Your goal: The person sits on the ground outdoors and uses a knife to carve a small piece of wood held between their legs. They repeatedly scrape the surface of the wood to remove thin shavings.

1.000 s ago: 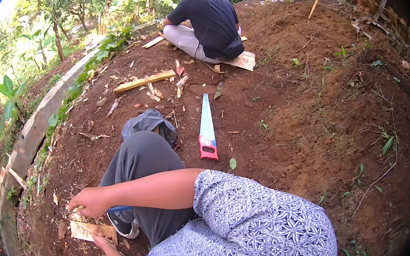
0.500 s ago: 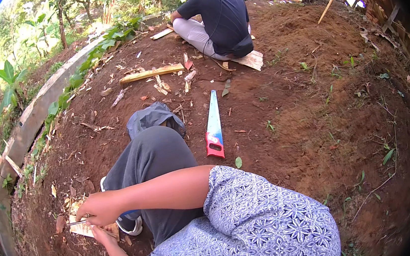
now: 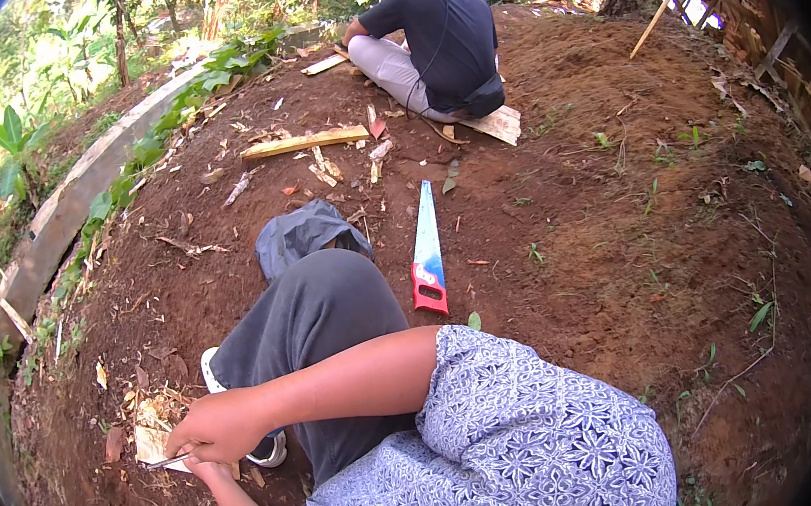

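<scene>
I sit on bare red earth with my knees drawn up in grey trousers. My right hand [image 3: 214, 426] reaches across my body to the lower left, fingers curled around a thin grey metal tool [image 3: 165, 463] whose tip points left. My left hand [image 3: 207, 470] lies directly beneath it, mostly hidden, gripping the near end of a small pale piece of wood [image 3: 152, 444] that rests on the ground by my white shoe [image 3: 270, 452].
A hand saw [image 3: 426, 249] with a red handle lies on the soil ahead, beside a grey cloth bundle [image 3: 302, 232]. Farther off, another person [image 3: 437, 37] sits with their back to me among wood scraps and a plank [image 3: 303, 143]. A concrete kerb [image 3: 74, 204] runs along the left.
My right hand has come down onto my left hand over the piece of wood. The view has tilted slightly; saw and the other person stay put.
</scene>
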Available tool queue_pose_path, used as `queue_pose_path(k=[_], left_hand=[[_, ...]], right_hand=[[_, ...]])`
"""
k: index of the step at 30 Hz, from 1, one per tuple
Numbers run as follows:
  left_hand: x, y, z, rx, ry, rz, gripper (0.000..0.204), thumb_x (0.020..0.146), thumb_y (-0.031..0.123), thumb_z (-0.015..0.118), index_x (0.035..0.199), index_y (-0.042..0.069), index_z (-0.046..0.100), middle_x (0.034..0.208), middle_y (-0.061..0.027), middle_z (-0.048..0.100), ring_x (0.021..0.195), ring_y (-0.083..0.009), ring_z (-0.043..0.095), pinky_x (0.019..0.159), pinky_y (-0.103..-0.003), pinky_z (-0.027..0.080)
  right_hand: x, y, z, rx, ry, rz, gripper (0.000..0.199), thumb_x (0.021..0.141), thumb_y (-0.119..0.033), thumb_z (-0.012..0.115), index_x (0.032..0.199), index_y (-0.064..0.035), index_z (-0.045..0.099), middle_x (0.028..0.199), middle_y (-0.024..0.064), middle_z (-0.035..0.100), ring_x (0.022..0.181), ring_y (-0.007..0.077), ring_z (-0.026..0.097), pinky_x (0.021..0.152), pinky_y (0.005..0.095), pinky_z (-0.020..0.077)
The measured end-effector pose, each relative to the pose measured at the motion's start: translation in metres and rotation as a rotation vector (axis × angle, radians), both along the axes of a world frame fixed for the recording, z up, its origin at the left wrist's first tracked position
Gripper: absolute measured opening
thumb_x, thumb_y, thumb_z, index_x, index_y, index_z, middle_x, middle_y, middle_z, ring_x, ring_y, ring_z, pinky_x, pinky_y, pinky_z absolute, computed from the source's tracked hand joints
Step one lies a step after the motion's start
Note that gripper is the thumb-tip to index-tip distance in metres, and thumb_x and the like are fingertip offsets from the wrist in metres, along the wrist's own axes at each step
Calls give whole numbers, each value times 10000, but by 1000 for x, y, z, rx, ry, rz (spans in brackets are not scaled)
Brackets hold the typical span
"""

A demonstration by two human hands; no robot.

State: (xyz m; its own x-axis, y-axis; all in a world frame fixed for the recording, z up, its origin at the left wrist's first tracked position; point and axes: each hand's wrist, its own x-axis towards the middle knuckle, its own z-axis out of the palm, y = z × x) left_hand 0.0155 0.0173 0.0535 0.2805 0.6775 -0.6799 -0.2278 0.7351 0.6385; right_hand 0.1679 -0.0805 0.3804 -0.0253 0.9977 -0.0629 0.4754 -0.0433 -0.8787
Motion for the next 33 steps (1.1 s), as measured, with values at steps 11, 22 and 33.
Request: queue_pose_path(k=[11,22,33], left_hand=[[-3,4,-5,16,-17,-58,246,1050,343,505,1067,102,554,779,-25,613,500,-88,514,394,-230,369],[1,6,-6,21,-30,-95,156,1030,267,555,1025,111,543,768,-32,616,499,-93,522,395,-229,384],[-3,7,-12,46,-55,-106,106,1011,191,606,983,119,533,757,-40,618,498,-99,531,396,-228,398]], right_hand=[[-3,8,2,-102,-22,31,344,923,-174,572,1240,-73,661,1005,203,725,931,390,694,832,479,528],[-5,9,-12,-87,-19,34,315,888,-157,602,1192,-105,666,948,184,714,894,386,690,799,492,518],[-7,10,-8,-140,-55,58,312,892,-168,608,1197,-148,673,841,169,697,809,378,686,738,482,515]])
